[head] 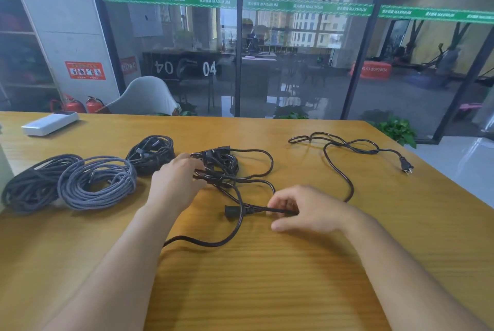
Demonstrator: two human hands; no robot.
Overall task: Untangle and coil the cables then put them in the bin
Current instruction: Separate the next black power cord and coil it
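Note:
A tangle of black power cables (227,167) lies mid-table. My left hand (175,181) grips the tangle's left side, fingers curled into the strands. My right hand (302,209) pinches one black cable just behind its socket-end connector (234,211). From the tangle a strand loops toward the front edge under my left forearm. A separate loose black cable (344,148) with a plug (406,165) sprawls at the right. Three coiled bundles sit at the left: a dark one (32,183), a grey braided one (96,182) and a small black one (151,152). No bin is in view.
The wooden table (267,277) ends at the right along a slanting edge. A white flat device (49,123) lies at the far left corner. A grey chair (145,96) and a glass wall stand behind the table.

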